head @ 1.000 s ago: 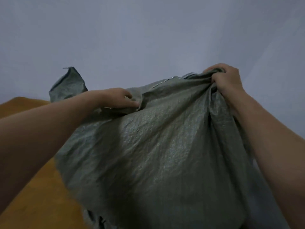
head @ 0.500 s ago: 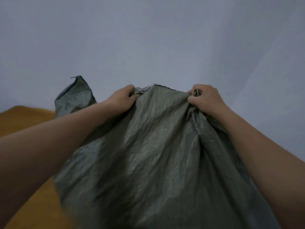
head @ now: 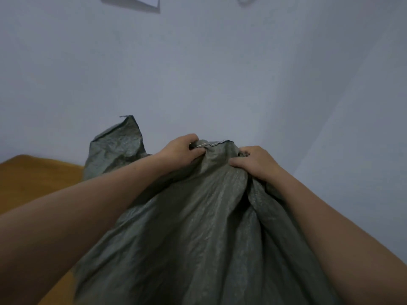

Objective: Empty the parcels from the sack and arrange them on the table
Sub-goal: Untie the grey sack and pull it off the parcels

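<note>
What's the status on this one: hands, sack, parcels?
Left hand and right hand both clenched on the grey-green woven sack, held up at its stitched edge. No parcels visible. Orange table at left, nothing obstructing.

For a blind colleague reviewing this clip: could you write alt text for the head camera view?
Two bare hands, left hand and right hand, grip the bunched top edge of a grey-green woven sack held up before a pale wall. An orange-brown table shows at left; no parcels are visible.
</note>
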